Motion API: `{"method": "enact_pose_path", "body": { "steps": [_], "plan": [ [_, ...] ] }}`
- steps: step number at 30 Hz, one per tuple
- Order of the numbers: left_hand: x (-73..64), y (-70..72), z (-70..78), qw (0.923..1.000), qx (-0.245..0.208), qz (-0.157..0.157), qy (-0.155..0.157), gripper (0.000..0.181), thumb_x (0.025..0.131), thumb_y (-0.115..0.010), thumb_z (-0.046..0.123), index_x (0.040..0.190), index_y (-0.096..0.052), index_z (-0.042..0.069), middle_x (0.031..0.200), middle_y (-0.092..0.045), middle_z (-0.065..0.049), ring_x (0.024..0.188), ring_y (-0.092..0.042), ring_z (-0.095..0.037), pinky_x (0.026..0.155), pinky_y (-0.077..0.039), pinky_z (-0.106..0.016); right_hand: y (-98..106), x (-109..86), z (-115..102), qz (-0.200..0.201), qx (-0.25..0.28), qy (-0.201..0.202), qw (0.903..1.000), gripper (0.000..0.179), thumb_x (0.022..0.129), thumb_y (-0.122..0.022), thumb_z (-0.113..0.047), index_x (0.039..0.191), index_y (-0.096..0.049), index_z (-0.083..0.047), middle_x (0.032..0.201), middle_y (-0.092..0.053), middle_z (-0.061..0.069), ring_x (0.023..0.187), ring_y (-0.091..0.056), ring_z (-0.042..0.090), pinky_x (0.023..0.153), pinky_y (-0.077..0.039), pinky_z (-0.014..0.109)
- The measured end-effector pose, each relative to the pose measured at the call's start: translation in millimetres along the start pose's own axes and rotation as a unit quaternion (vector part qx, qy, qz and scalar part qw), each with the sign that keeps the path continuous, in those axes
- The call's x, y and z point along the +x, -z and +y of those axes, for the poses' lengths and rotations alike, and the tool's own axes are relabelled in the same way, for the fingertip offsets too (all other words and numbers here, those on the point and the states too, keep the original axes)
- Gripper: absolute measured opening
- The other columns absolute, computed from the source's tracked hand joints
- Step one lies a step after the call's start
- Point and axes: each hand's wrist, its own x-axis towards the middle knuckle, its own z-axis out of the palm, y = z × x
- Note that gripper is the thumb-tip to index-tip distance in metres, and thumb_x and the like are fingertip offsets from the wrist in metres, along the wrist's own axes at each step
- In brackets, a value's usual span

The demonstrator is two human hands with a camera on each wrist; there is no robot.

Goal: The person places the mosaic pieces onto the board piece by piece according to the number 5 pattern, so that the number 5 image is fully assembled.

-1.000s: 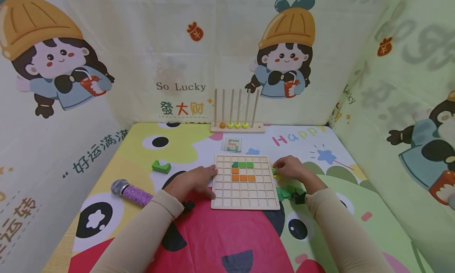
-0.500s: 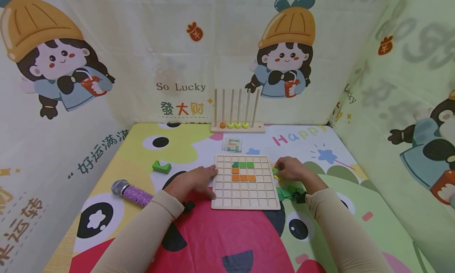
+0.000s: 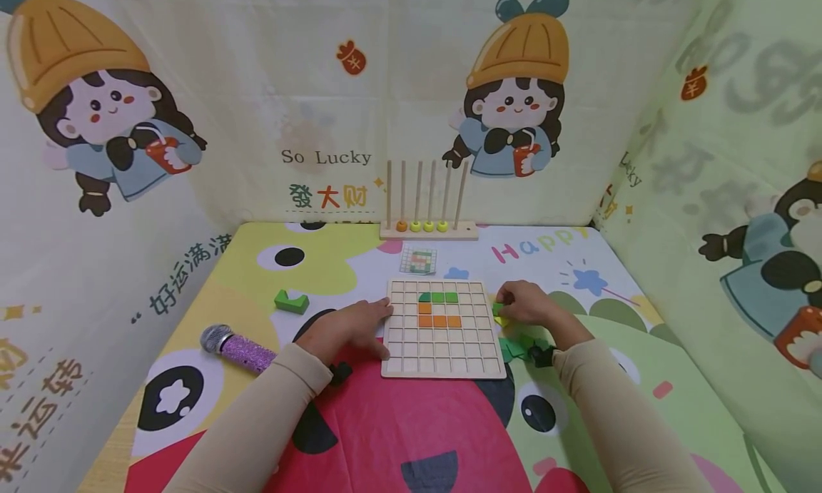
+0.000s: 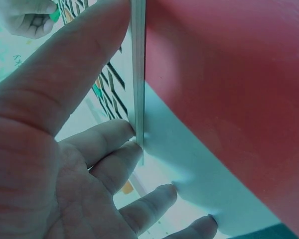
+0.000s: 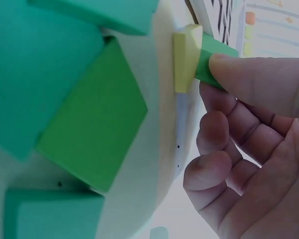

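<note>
A wooden grid board point(image 3: 437, 357) lies on the table cloth, with a few green and orange pieces set in its upper middle cells. Against the board's left edge rests my left hand point(image 3: 349, 329), thumb and fingertips touching the side, fingers fairly straight. Just off the right edge, my right hand point(image 3: 526, 304) pinches a green block point(image 5: 217, 46) between thumb and index finger. A yellow block point(image 5: 187, 59) sits right beside that block. Nearer the right wrist lie several loose green blocks point(image 5: 94, 119), partly hidden by the wrist in the head view.
Beyond the board lies a small pattern card point(image 3: 419, 260). A wooden peg stand point(image 3: 429, 232) with beads stands at the back. To the left are a green notched block point(image 3: 292, 302) and a purple glittery microphone point(image 3: 244, 349). Printed cloth walls point(image 3: 411, 108) surround the table.
The right hand shifts only very slightly beside the board's right edge. The left hand and the pieces on the board stay where they were.
</note>
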Motion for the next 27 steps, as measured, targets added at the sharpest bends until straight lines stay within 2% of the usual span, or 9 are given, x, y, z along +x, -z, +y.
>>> {"method": "enact_pose_path", "body": {
  "steps": [7,13,21,27],
  "plan": [
    [1.3,-0.7,-0.7,1.0,0.0,0.003,0.001,0.098,0.081,-0.088,0.04,0.161,-0.039,0.012,0.169,-0.033,-0.009,0.152,-0.035,-0.042,0.119,-0.04,-0.054,6.3,-0.2,-0.3,0.014,0.042,-0.007,0.999,0.018,0.092,-0.068,-0.009,0.108,-0.069,-0.002,0.101,-0.07,0.012,0.092,-0.062,0.027,0.087,-0.052,0.047],
    [3.2,-2.3,-1.6,1.0,-0.001,0.002,0.001,0.098,0.081,-0.088,0.041,0.161,-0.039,0.013,0.17,-0.032,-0.008,0.152,-0.034,-0.042,0.119,-0.04,-0.053,5.2,6.7,-2.3,0.014,0.089,-0.002,0.9959,0.014,0.096,-0.066,-0.007,0.108,-0.069,-0.001,0.104,-0.07,0.014,0.094,-0.063,0.026,0.087,-0.052,0.044],
    [5.8,-4.5,-2.7,1.0,-0.006,0.003,0.006,0.099,0.08,-0.088,0.042,0.161,-0.039,0.015,0.17,-0.032,-0.007,0.152,-0.034,-0.041,0.119,-0.039,-0.054,2.3,21.9,-17.7,-0.001,0.146,-0.035,0.9886,0.017,0.099,-0.062,-0.01,0.112,-0.067,-0.002,0.107,-0.066,0.012,0.095,-0.057,0.026,0.081,-0.048,0.035],
    [6.5,-3.3,-2.7,0.9999,0.01,0.004,-0.004,0.099,0.08,-0.087,0.044,0.161,-0.039,0.014,0.17,-0.032,-0.007,0.152,-0.035,-0.04,0.12,-0.039,-0.052,-2.6,31.3,-29.0,-0.006,0.159,-0.022,0.987,0.017,0.101,-0.061,-0.01,0.113,-0.067,0.0,0.108,-0.066,0.014,0.096,-0.057,0.026,0.082,-0.049,0.036]
  ]
}}
